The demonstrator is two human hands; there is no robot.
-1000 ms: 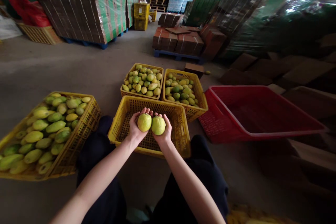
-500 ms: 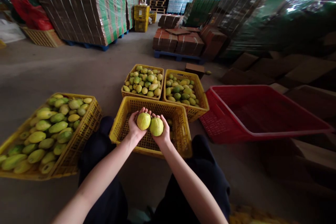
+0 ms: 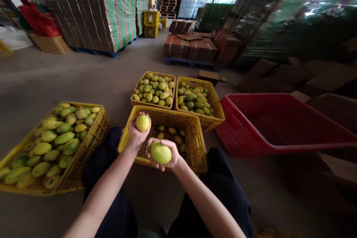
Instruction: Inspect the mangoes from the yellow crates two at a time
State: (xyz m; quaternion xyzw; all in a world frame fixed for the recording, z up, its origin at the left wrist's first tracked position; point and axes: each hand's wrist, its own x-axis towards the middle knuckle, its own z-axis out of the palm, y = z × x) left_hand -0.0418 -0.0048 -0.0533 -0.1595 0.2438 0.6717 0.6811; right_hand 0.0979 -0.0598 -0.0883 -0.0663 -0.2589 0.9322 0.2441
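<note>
My left hand (image 3: 135, 136) is closed around a yellow-green papaya (image 3: 142, 123), over the left part of the near yellow crate (image 3: 195, 119). Closer to me, my right hand (image 3: 173, 152) grips another papaya (image 3: 161, 154), turned on its side with its rounded end showing. Both fruits are held above the crate, apart from each other. Several papayas (image 3: 177, 140) lie on the crate's floor, mostly toward the right. My forearms and hands hide part of its near side.
To the left is a yellow crate (image 3: 88, 142) heaped with larger papayas. Two more filled crates, one left (image 3: 134, 103) and one right (image 3: 216, 116), stand behind the near one. A red basket (image 3: 245, 148) sits at right. Bundled cardboard (image 3: 203, 50) and wrapped stacks (image 3: 122, 11) stand farther back.
My hands were side by side with the papayas nearly touching. Now they are apart: the left has moved left, the right toward me and tilted. More fruit in the crate shows.
</note>
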